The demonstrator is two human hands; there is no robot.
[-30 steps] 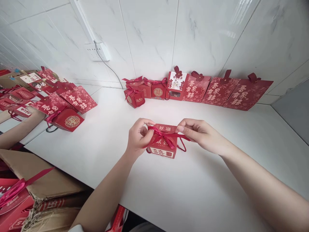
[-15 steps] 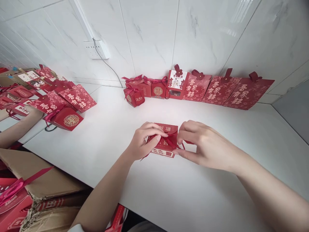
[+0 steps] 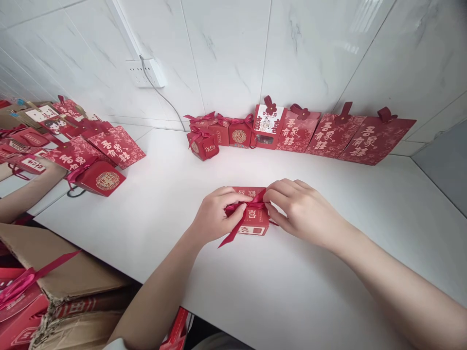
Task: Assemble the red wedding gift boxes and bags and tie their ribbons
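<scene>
On the smooth white tabletop (image 3: pixel 292 282), between both hands, a small red cardboard box with gold lettering (image 3: pixel 257 218) is lying with its long axis running left to right, its white-labelled side facing the wearer. The left hand (image 3: pixel 216 215) is pinching a glossy crimson satin ribbon (image 3: pixel 251 205) across its top, covering the box's left end; the right hand (image 3: pixel 304 210) is gripping the ribbon's right part. Behind, flat red paper bags (image 3: pixel 332 136) are leaning against marbled wall tiles (image 3: pixel 226 48).
</scene>
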